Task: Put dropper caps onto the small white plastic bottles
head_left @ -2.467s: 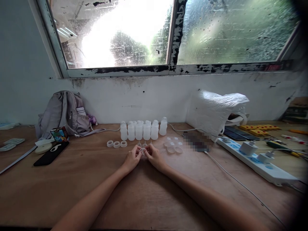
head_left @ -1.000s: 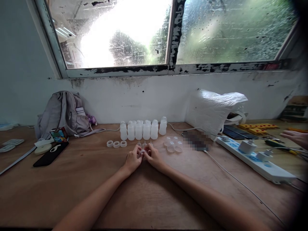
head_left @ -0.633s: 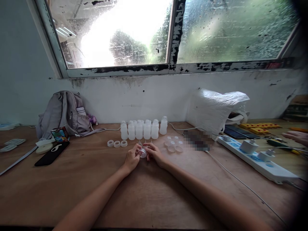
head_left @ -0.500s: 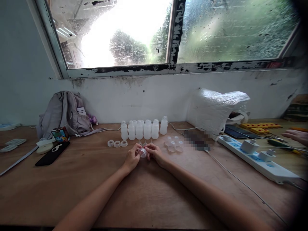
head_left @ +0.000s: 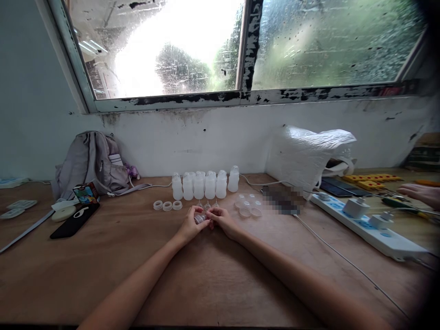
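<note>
My left hand (head_left: 190, 225) and my right hand (head_left: 222, 221) meet at the middle of the wooden table (head_left: 206, 284). Both pinch one small clear plastic cap (head_left: 200, 218) between their fingertips. Just behind them stands a row of several small white bottles (head_left: 205, 184). Three white rings (head_left: 167, 205) lie to the left of my hands. A cluster of clear round caps (head_left: 248, 206) lies to the right. A few tiny clear nipples (head_left: 207, 205) stand in front of the bottles.
A grey backpack (head_left: 91, 161), a black phone (head_left: 74, 219) and a small colourful box (head_left: 84, 192) sit at the left. A white plastic bag (head_left: 305, 156), a power strip (head_left: 369, 225) with chargers and cables lie at the right. Another person's hand (head_left: 421, 193) rests at the far right edge.
My hands have kept hold of the clear cap and turned it between the fingertips, closing a little more tightly over it. The other person's hand appeared at the right.
</note>
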A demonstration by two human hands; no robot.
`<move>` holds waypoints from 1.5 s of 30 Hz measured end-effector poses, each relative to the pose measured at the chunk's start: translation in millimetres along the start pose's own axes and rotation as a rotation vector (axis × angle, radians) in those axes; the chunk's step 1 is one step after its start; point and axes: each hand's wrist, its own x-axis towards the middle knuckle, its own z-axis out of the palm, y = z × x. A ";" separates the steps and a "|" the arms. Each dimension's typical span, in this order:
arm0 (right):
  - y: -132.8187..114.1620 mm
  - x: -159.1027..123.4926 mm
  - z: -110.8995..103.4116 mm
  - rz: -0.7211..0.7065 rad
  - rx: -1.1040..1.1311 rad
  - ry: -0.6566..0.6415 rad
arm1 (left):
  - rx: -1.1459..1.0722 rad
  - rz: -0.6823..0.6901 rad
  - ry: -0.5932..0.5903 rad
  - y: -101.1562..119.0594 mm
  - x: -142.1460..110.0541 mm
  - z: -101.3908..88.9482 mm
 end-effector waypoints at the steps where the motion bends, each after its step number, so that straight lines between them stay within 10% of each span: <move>1: 0.5 0.6 0.2 -0.004 -0.025 0.011 | 0.025 0.005 0.011 -0.4 0.3 -0.3; 12: -5.0 -3.1 0.5 -0.257 -0.521 0.175 | 0.355 0.168 -0.088 2.6 -1.5 -6.4; 19: -71.2 56.7 -57.8 -0.247 -0.785 0.644 | 0.370 0.093 -0.122 0.7 -2.9 -9.7; 30: -82.8 120.6 -111.2 0.079 -1.018 0.413 | 0.446 0.096 -0.137 -10.3 -2.0 -13.1; 45: -94.4 107.7 -107.1 -0.200 -1.132 0.500 | 0.322 0.126 -0.037 -7.7 -1.6 -16.0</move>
